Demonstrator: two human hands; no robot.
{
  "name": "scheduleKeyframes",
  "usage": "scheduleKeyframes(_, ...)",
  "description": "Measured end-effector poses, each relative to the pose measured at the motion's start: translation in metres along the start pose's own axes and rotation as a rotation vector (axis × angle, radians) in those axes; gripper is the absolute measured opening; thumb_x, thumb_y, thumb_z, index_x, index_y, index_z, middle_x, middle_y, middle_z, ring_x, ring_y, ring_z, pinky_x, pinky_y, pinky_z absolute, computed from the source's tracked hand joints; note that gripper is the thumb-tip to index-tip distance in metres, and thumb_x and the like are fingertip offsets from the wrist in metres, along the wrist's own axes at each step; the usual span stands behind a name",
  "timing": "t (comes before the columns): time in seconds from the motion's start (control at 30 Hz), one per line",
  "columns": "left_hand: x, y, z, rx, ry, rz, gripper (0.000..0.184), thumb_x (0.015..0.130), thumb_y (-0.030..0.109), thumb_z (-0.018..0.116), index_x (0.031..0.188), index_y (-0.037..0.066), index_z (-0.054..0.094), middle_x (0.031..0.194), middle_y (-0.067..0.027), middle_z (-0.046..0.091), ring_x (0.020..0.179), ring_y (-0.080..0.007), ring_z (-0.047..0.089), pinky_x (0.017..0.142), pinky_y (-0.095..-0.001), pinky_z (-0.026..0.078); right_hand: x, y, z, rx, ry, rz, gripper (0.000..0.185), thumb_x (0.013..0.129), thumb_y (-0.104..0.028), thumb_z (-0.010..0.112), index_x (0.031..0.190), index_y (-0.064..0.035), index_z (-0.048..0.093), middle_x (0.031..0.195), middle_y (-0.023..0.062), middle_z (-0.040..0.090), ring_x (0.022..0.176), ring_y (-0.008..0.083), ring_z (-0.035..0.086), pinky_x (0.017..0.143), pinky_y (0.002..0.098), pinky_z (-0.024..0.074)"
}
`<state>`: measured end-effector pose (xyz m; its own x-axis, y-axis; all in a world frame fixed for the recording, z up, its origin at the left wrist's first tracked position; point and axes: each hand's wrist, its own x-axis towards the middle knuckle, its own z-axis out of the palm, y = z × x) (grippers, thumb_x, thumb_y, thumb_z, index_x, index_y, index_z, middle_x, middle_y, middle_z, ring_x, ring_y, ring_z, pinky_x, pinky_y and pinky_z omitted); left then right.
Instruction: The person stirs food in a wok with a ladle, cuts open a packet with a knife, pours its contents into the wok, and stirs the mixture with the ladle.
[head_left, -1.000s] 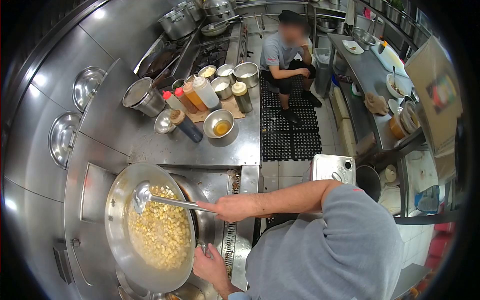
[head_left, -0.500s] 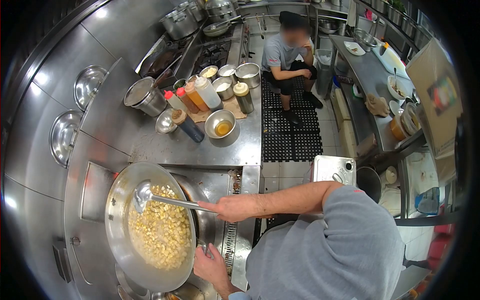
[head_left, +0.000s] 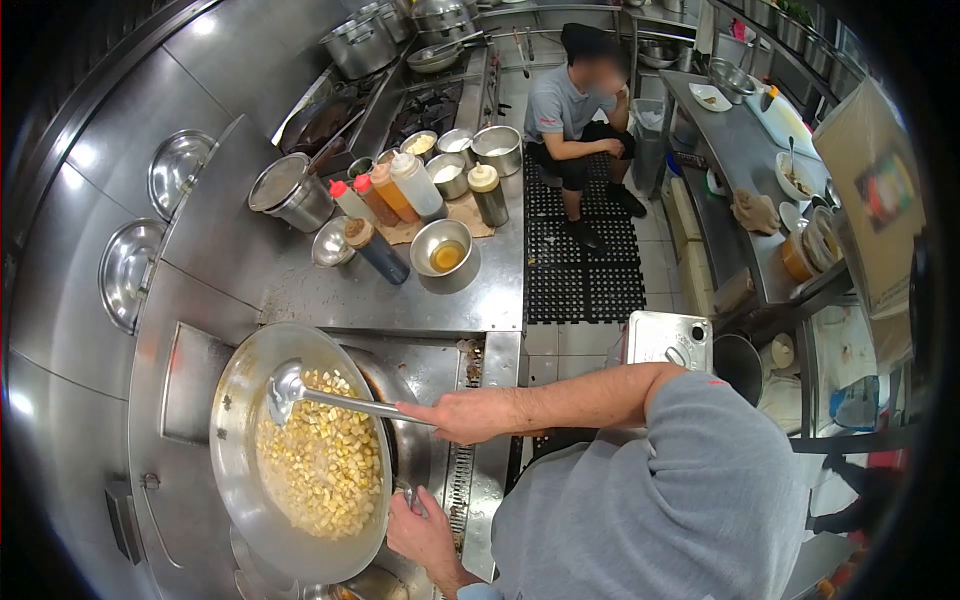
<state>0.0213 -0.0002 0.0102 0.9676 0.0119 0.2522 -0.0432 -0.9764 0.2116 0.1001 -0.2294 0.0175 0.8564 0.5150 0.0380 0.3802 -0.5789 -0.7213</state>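
Note:
A large metal wok [head_left: 235, 480] is tilted over the stove, with small pale yellow cubes of food [head_left: 325, 465] in a little liquid inside it. My left hand [head_left: 422, 535] is closed round the wok's handle at the near rim. My right hand [head_left: 475, 415] grips the long handle of a metal ladle [head_left: 287, 388], index finger stretched along it. The ladle's bowl rests in the upper part of the wok, beside the cubes. Behind the wok, a burner ring is partly hidden.
Squeeze bottles [head_left: 395, 195], a small bowl with yellow liquid [head_left: 440, 248] and metal pots [head_left: 498, 150] stand on the steel counter [head_left: 480, 300]. A seated person [head_left: 580, 120] is beyond, on a black mat [head_left: 585, 270]. A side table [head_left: 735, 190] holds dishes.
Dark legs of another person have come into view at the lower right edge. The seated person's head has shifted slightly. My hands, the ladle and the wok have barely moved.

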Motion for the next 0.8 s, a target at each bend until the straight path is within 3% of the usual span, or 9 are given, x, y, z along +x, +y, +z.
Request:
scheduleKeyframes(0.43,-0.001,-0.004,0.003,0.0,0.015,0.008,0.024,0.084,0.027,0.073,0.089,0.007,0.062,0.066,-0.0094,0.062,0.061,-0.0332,0.062,0.056,-0.0482,0.045,-0.001,-0.001,0.0,0.0,-0.002,-0.005,0.077,0.087,-0.008,0.061,0.153,0.0006,0.022,0.08,0.0254,0.067,0.076,0.0419,0.068,0.068,0.0497,0.0544)
scheduleKeyframes(0.57,-0.002,-0.001,0.002,0.042,0.009,-0.021,0.025,0.085,0.029,0.072,0.092,0.007,0.063,0.067,-0.0087,0.062,0.062,-0.0329,0.063,0.057,-0.0489,0.045,0.001,0.002,0.003,0.008,0.013,-0.012,0.078,0.087,-0.007,0.06,0.153,-0.0003,0.02,0.076,0.0243,0.066,0.072,0.0422,0.067,0.066,0.0501,0.0541)
scheduleKeyframes(0.63,-0.001,0.002,0.002,0.016,0.047,-0.013,0.025,0.086,0.028,0.071,0.084,0.006,0.059,0.063,-0.0094,0.059,0.059,-0.0341,0.06,0.056,-0.0488,0.042,0.003,0.008,0.008,-0.027,0.055,-0.076,0.08,0.086,-0.005,0.059,0.154,-0.0019,0.017,0.07,0.0232,0.064,0.065,0.0431,0.065,0.061,0.0515,0.0532)
scheduleKeyframes(0.77,-0.001,0.003,0.003,-0.011,0.07,-0.01,0.027,0.086,0.028,0.07,0.079,0.006,0.056,0.061,-0.0097,0.056,0.057,-0.0344,0.058,0.054,-0.0485,0.04,0.002,0.006,0.004,-0.07,0.015,-0.025,0.077,0.086,-0.009,0.061,0.152,0.0007,0.022,0.074,0.0242,0.067,0.069,0.0411,0.069,0.063,0.0495,0.0548)
scheduleKeyframes(0.8,0.0,0.003,0.002,0.002,0.036,-0.022,0.026,0.086,0.028,0.07,0.084,0.006,0.059,0.064,-0.0103,0.059,0.06,-0.0341,0.06,0.056,-0.0487,0.042,0.002,0.005,0.004,-0.06,0.015,-0.019,0.077,0.086,-0.009,0.061,0.152,0.0011,0.022,0.074,0.0243,0.067,0.069,0.041,0.069,0.063,0.0496,0.0548)
